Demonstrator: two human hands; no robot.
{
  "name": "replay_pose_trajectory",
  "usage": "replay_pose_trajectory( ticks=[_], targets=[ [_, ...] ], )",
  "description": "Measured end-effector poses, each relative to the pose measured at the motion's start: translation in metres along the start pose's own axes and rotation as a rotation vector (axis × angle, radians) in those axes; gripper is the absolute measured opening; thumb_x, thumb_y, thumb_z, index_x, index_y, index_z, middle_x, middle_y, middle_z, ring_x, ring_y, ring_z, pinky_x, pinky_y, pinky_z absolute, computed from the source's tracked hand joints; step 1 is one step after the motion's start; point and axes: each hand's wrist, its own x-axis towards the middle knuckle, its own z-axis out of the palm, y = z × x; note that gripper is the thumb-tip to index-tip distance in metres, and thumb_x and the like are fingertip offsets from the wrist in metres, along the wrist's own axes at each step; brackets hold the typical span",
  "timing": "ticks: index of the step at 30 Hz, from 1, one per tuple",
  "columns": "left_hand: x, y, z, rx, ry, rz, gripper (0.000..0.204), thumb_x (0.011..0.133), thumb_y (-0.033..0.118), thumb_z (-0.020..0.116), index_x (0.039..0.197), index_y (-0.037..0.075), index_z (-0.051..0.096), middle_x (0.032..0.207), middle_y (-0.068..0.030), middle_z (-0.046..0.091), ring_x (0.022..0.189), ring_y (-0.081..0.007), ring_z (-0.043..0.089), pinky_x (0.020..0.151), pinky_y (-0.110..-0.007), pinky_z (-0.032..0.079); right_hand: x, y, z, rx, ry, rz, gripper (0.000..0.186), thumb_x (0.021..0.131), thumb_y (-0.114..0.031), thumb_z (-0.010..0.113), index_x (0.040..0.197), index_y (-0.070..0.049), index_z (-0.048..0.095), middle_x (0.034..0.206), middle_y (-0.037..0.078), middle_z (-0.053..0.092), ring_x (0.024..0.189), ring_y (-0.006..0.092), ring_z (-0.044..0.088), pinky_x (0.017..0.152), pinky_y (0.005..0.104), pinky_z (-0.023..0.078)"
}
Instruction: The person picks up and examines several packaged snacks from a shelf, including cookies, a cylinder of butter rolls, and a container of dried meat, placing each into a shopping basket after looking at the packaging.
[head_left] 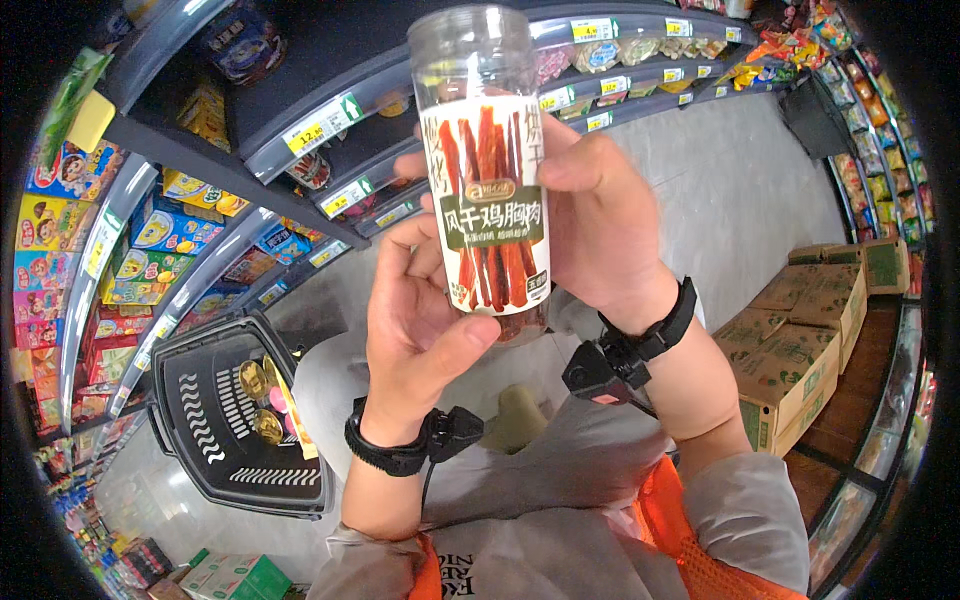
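Between my two hands stands a clear plastic jar (490,215) of dried meat sticks, upright, its label with red-brown strips and a green band facing me. My left hand (415,310) grips it low on the left side, the thumb across the bottom edge. Higher up on the right, my right hand (600,215) is wrapped round it with the thumb on the label's edge. The fingers behind the jar are partly hidden. Each wrist carries a black strap with a small black device.
Shelves (320,125) of packaged snacks with price tags curve along the left and far side. A black basket (235,430) with a few items, some gold-coloured, is on the floor at left. Cardboard boxes (785,370) are stacked at right, beside more snack shelves (870,140).
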Motion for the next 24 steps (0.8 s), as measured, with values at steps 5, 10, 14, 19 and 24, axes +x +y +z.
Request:
replay_pose_trajectory(
  ticks=[5,10,14,19,24],
  targets=[
    [0.01,-0.02,-0.009,0.338,0.219,0.18,0.063,0.071,-0.004,0.075,0.12,0.003,0.036,0.113,-0.0076,0.052,0.095,-0.0108,0.056,0.072,-0.021,0.044,0.008,0.011,-0.008,-0.367,0.081,-0.103,0.059,0.088,-0.02,0.062,0.137,0.004,0.039,0.118,0.01,0.058,0.107,0.016,0.056,0.093,0.0292,0.044],
    [0.01,-0.022,-0.022,0.477,0.213,0.228,0.065,0.067,-0.001,0.078,0.117,0.004,0.035,0.109,-0.0071,0.052,0.089,-0.0102,0.056,0.068,-0.021,0.043,0.011,0.015,-0.013,-0.4,0.059,0.039,0.054,0.088,-0.015,0.061,0.134,0.004,0.042,0.118,0.011,0.058,0.105,0.0148,0.057,0.089,0.0289,0.047],
    [0.008,-0.022,-0.034,0.374,0.213,0.175,0.064,0.068,-0.003,0.077,0.118,0.004,0.037,0.109,-0.0081,0.052,0.101,-0.0151,0.054,0.087,-0.028,0.044,0.007,0.028,-0.019,-0.298,0.139,0.071,0.053,0.085,-0.008,0.057,0.135,0.003,0.041,0.123,0.01,0.055,0.108,0.0159,0.055,0.092,0.03,0.045],
    [0.01,-0.017,-0.03,0.092,0.181,-0.047,0.058,0.078,-0.001,0.071,0.126,0.003,0.037,0.12,-0.0113,0.054,0.112,-0.0178,0.052,0.098,-0.032,0.04,-0.008,0.025,-0.032,-0.35,0.133,0.09,0.059,0.084,-0.002,0.056,0.14,-0.001,0.036,0.13,0.011,0.05,0.121,0.0185,0.047,0.1,0.0346,0.04],
    [0.013,-0.021,-0.02,-0.005,0.165,-0.077,0.058,0.081,-0.001,0.069,0.129,0.003,0.037,0.121,-0.0123,0.055,0.115,-0.018,0.052,0.098,-0.032,0.041,-0.017,0.022,-0.041,-0.41,0.115,-0.001,0.064,0.083,0.001,0.059,0.141,-0.003,0.034,0.13,0.011,0.05,0.121,0.0197,0.048,0.101,0.0352,0.04]
  ],
)
